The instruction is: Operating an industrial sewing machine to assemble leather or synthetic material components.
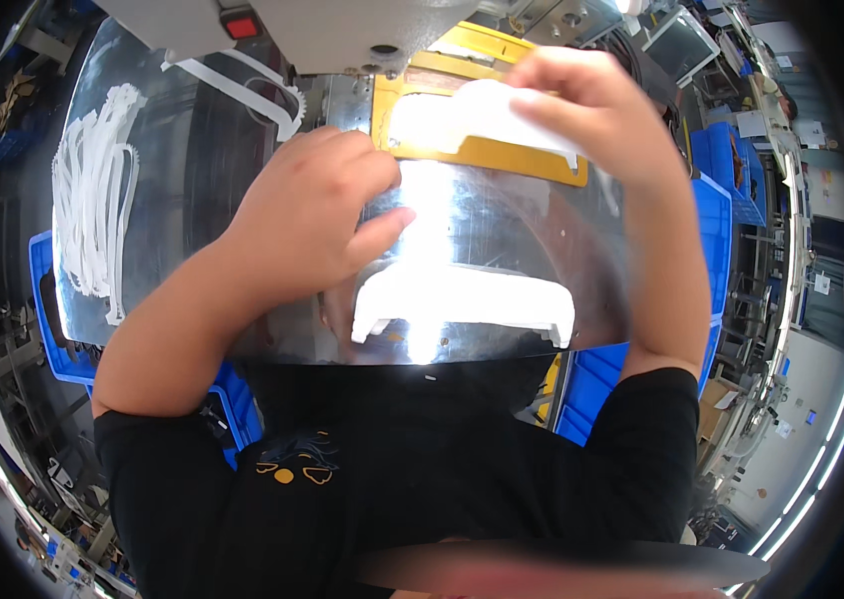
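2 hands [320,200], 2 wht pcs [467,298] (min.)

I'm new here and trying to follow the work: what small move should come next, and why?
Perhaps the right hand should gently nudge the white part to settle it on the yellow plate. That hand is at the part, which lies over the plate, and glare hides whether it sits flush. The left hand seems empty.

White glare streaks the metal tabletop [502,225] to its near edge, bleaching the white piece [467,295] there. The right hand [593,108] blurs slightly. Straight lines bend toward the dark rim.
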`<state>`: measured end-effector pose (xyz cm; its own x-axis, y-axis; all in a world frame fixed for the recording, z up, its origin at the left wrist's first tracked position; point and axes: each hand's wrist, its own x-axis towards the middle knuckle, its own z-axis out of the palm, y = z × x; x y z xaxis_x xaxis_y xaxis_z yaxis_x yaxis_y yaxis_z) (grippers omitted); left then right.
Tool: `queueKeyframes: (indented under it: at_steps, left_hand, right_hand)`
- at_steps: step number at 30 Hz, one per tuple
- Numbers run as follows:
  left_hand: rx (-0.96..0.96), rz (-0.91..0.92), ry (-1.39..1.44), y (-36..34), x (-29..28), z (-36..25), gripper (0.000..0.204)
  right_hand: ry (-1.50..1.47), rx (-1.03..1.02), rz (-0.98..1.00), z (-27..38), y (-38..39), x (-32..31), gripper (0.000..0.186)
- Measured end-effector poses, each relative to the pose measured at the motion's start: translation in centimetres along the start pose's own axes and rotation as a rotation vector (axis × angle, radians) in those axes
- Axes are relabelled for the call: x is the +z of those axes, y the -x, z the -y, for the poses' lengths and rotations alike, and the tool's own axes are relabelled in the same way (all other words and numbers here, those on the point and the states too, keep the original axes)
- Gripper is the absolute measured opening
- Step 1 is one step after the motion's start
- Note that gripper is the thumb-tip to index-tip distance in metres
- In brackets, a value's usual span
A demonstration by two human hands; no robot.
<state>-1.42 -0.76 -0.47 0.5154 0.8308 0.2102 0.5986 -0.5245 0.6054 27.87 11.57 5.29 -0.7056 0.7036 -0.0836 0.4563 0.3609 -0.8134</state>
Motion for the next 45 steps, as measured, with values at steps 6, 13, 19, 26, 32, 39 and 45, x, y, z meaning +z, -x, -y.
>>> queueKeyframes:
  at_steps: [6, 13, 19, 26, 32, 39, 45]
  left_hand:
    - [0.038, -0.062, -0.157, -0.4, 0.4, -0.1, 0.026]
    - [0.075, -0.087, -0.225, -0.3, 0.4, -0.5, 0.047]
    - [0.0, -0.028, -0.311, -0.6, 0.4, -0.4, 0.061]
    - [-0.028, -0.073, -0.354, -0.6, 0.8, 0.1, 0.065]
    - [-0.027, -0.09, -0.332, -0.7, 0.9, 0.2, 0.066]
    - [-0.028, -0.047, -0.333, -0.8, 0.5, 0.2, 0.06]
    - [0.001, -0.04, -0.395, -1.0, 0.3, 0.0, 0.055]
  right_hand:
    - [-0.005, 0.18, -0.009, -2.2, -2.7, 2.7, 0.022]
    - [0.136, 0.177, -0.076, -1.9, -3.4, 4.2, 0.025]
    - [0.22, 0.153, -0.106, -1.6, -3.7, 4.4, 0.027]
    - [0.275, 0.129, -0.109, -1.4, -3.5, 4.7, 0.022]
    - [0.289, 0.098, -0.069, -1.3, -3.7, 4.4, 0.023]
    - [0.289, 0.072, -0.058, -1.5, -3.8, 4.1, 0.024]
    - [0.289, 0.123, -0.078, -1.1, -3.8, 4.5, 0.025]
